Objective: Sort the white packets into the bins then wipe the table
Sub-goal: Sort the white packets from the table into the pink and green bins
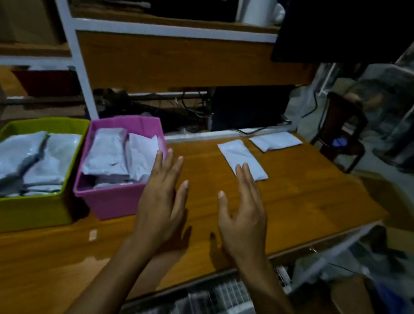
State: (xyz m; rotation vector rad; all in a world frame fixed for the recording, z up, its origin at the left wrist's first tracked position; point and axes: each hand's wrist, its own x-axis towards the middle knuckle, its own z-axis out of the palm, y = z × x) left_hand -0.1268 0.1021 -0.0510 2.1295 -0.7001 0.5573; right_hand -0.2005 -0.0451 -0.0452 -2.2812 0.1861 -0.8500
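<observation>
both forearms reach out over the wooden table (302, 198), the left hand (162, 198) and right hand (242, 216) flat, fingers spread, holding nothing; the right fingertips overlap the nearer white packet (238, 156), likely next to be lifted, a second packet (275, 141) lies beyond, and the pink bin (113, 203) and green bin (12, 211) sit left, already filled

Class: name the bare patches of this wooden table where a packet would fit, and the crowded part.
Bare: right of the right hand, below the nearer packet; and in front of the green bin. Crowded: the left, where it adjoins the pink bin.
</observation>
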